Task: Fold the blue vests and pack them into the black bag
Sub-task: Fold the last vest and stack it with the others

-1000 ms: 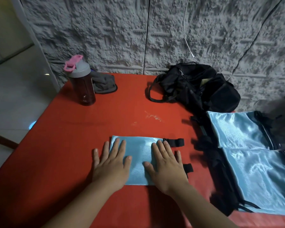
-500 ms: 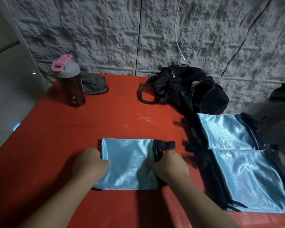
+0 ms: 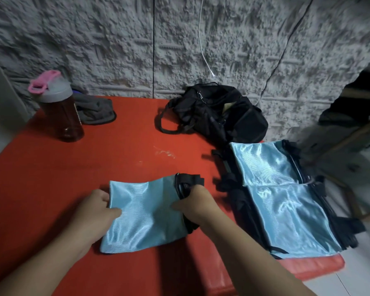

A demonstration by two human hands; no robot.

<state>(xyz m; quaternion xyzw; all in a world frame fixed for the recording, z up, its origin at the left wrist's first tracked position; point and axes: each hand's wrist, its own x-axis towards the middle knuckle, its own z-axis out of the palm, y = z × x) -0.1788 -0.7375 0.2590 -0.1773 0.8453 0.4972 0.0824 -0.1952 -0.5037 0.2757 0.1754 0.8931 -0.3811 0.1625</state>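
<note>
Vest is gripped at both ends by left hand and right hand; straps should be kept tucked when lifted toward bag.

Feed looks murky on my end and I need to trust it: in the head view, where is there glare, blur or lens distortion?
Head view: dim overall; bright sheen on the unfolded shiny blue vests at right; softer sheen on the folded blue satin vest gripped by both hands; right edge smeared with motion blur; wide-angle bending curves the red table edges; black fabric bag loses detail in shadow.
</note>
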